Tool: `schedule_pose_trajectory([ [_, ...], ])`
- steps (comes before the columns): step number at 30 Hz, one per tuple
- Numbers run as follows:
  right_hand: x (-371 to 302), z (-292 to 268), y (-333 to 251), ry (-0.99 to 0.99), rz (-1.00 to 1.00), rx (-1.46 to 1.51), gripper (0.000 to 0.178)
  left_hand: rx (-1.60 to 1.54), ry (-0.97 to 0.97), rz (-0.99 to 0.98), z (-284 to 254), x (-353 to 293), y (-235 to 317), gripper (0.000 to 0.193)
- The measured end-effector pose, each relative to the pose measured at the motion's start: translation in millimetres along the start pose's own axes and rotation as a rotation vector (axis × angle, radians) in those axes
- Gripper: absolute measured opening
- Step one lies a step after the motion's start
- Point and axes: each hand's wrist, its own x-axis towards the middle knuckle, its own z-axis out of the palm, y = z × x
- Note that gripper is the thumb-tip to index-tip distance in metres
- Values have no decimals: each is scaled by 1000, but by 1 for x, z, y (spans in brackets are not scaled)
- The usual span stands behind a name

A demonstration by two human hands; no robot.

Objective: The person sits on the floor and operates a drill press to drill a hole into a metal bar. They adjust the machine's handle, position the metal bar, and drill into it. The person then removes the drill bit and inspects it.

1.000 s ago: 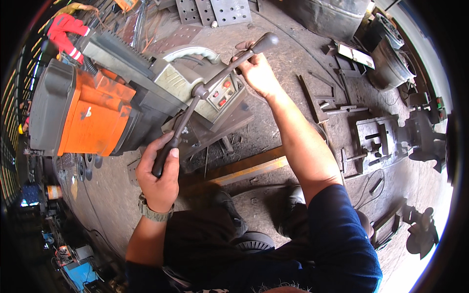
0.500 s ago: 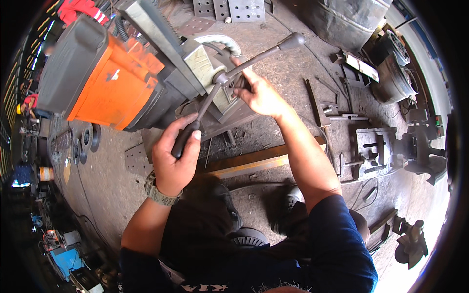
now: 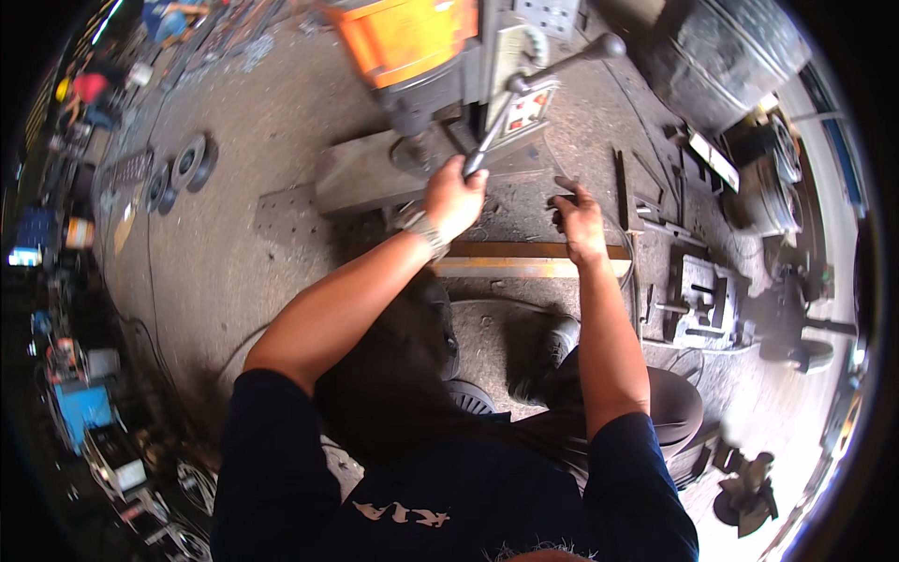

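A drill press with an orange and black motor housing [image 3: 405, 42], apparently a portable magnetic-base drill, stands on a grey steel piece [image 3: 361, 173] ahead of me. Its feed handle [image 3: 516, 86] has long arms with dark grips. My left hand [image 3: 453, 201], with a watch on the wrist, is wrapped round the lower arm's grip. To the right of the drill, my right hand [image 3: 586, 225] hangs apart from it, its fingers loosely bent and spread, with nothing visible in them. Below the motor, the spindle end [image 3: 410, 153] is close to the steel; the exact contact is blurred.
A rusty-edged steel bar [image 3: 524, 267] lies before my feet. A perforated plate [image 3: 286, 214] and round rings [image 3: 194, 161] are at left. A large metal drum [image 3: 730, 61] stands far right, near a vise-like metal fixture [image 3: 707, 300]. A person [image 3: 89, 89] crouches at far left.
My right hand has left the drill's side and moved right. My left hand stays on the feed handle's grip. The view has shifted, so the drill appears higher and more upright.
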Motion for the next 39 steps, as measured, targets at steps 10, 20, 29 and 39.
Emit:
schedule_pose_trajectory([
  [10,-122,-5,-11,143,-81,-542,84,-157,52,-237,16,-16,-17,30],
  [20,-207,11,26,118,19,-687,80,-345,-111,-263,64,9,-37,32],
  [29,-214,25,23,200,24,-447,41,-235,-211,-293,91,30,-31,34],
  [39,-220,19,46,101,9,-613,15,-336,-178,-347,116,52,-14,38],
])
